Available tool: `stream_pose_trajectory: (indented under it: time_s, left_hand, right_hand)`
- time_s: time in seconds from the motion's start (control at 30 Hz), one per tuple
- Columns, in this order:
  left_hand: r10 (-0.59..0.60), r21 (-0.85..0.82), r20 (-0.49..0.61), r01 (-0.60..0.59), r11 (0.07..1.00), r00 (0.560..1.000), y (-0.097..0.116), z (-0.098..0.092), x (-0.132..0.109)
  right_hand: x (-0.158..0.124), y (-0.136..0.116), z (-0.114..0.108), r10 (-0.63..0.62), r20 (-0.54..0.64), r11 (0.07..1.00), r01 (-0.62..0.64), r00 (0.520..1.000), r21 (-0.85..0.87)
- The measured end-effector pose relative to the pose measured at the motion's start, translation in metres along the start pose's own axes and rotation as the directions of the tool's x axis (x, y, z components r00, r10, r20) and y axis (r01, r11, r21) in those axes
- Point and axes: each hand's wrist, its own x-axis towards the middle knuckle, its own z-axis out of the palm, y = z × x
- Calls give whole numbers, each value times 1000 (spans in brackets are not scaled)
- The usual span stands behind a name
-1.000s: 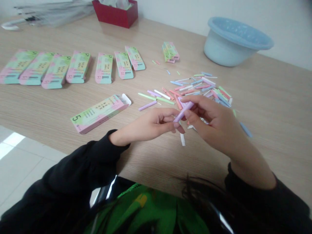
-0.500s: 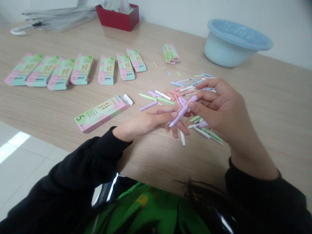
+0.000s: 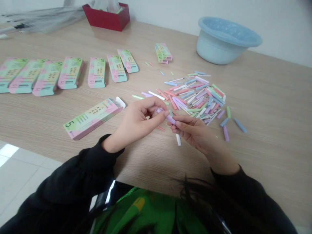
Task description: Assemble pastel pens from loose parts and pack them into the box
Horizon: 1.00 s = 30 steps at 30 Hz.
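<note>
Between my two hands is a purple pen (image 3: 171,120), held near the table's front half. My left hand (image 3: 141,118) pinches its left end between thumb and fingers. The fingers of my right hand (image 3: 195,131) are closed on its right end. Behind my hands lies a loose pile of pastel pens and caps (image 3: 200,94) in pink, blue, green, purple and white. Just below my fingers a white piece (image 3: 178,139) rests on the table. An open-ended pastel box (image 3: 94,118) marked 5 lies left of my left hand.
Several pastel boxes (image 3: 97,72) stand in a row at the left, and a small stack of boxes (image 3: 163,53) is farther back. A blue basin (image 3: 219,48), a red tissue box (image 3: 109,20) and a clear umbrella (image 3: 48,21) are along the wall.
The purple pen has turned, its right end now pointing down toward my right hand. My right hand has moved down and left, uncovering the pile. The view has shifted slightly right.
</note>
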Motion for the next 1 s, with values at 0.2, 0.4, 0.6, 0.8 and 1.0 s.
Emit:
stream_pose_trajectory:
  time_s: [0.2,0.4,0.6,0.8,1.0]
  left_hand:
    - [-99,-91,75,105,990,992,-6,-7,6]
    - [-127,-65,11,127,990,992,-5,-14,10]
    - [-203,346,-125,235,909,971,-17,-47,7]
    - [-347,771,-38,249,587,937,-44,-46,-5]
    - [-407,905,53,129,406,912,-46,-36,-8]
  right_hand:
    - [0,0,-8,49,26,998,-50,998,43]
    - [0,-1,-13,58,-38,998,-58,998,15]
    - [-6,-3,-29,-41,-122,989,23,992,-145]
    - [-11,3,-41,-14,-146,966,-24,989,-257]
    - [-15,6,-52,-34,-169,983,3,985,-181]
